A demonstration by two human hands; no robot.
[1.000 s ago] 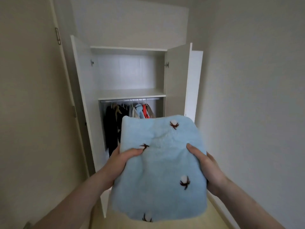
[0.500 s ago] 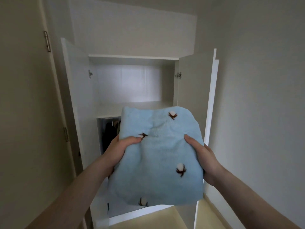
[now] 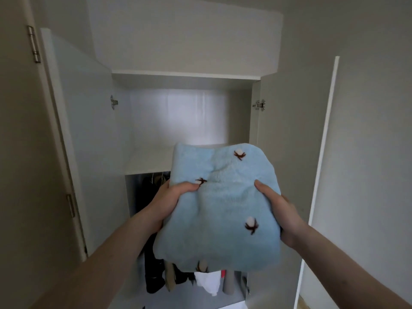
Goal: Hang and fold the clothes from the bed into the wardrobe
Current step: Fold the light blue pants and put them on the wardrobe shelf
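**Inspector:** Since a second ago you have closed on the wardrobe (image 3: 93, 130) and raised the folded blue garment (image 3: 223, 210) from in front of the hanging clothes (image 3: 156, 273) up to the edge of the shelf (image 3: 149, 159). From the left: your left hand (image 3: 169, 204) grips the garment's left edge, thumb curled on top, fingers hidden beneath.

**Operator:** And the right?

**Inspector:** Your right hand (image 3: 281, 210) holds the opposite edge the same way. The garment sits between both hands, just before the shelf, not yet on it. It looks fleecy, soft and light; the near end sags. I judge you should keep hold at both sides and support it from underneath, or the fold will slump.
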